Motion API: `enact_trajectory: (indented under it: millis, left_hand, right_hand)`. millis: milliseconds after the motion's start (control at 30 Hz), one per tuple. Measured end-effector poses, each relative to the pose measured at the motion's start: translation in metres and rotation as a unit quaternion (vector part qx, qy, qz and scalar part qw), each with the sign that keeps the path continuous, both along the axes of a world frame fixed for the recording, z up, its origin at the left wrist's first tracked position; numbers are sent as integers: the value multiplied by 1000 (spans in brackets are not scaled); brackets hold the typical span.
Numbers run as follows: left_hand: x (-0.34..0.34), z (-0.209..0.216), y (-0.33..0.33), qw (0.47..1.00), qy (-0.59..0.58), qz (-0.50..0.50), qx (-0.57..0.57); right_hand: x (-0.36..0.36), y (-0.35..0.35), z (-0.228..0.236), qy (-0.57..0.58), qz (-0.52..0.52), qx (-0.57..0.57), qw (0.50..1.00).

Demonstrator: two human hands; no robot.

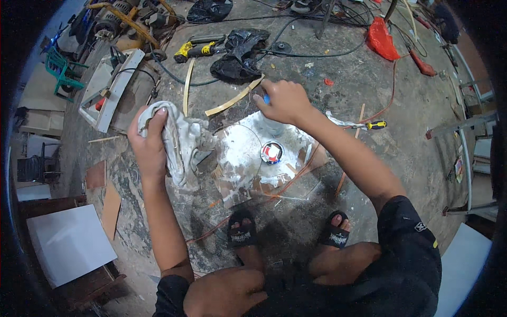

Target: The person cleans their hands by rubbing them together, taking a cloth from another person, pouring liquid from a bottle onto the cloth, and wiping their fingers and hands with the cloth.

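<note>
My left hand (150,140) is closed around a crumpled white rag (177,153) with grey stains, held up over the floor. My right hand (285,101) reaches forward, its fingers curled about a small blue piece (266,99). Just below that hand is a blurred, clear container-like shape (271,126); whether the blue piece is its cap I cannot tell. Beneath both lies a flat board (237,140) smeared with white. On it sits a round tin (272,152) with a red, white and blue top, close to my right hand.
Beyond the board lie two wooden strips (224,105), black plastic bags (235,66) and a yellow-black power tool (198,50). A yellow-black screwdriver (376,125) and a red plastic bag (381,39) are to the right. Cables cross the floor; a white panel (71,243) stands at left.
</note>
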State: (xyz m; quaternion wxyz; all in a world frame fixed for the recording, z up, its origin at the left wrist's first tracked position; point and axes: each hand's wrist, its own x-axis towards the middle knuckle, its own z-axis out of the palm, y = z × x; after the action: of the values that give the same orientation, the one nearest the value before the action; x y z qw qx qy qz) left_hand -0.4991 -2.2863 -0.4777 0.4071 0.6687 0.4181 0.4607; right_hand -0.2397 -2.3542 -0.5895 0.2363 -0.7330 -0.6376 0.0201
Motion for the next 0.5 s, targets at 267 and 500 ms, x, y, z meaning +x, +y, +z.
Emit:
enact_trajectory:
  millis: [267,500]
  left_hand:
    - [1,4,-6,1000,3,2,6]
    - [6,1,-7,1000,-20,1,-12]
  right_hand:
    - [8,-22,13,69,73,-19,995]
    - [40,-25,-23,248,43,84,964]
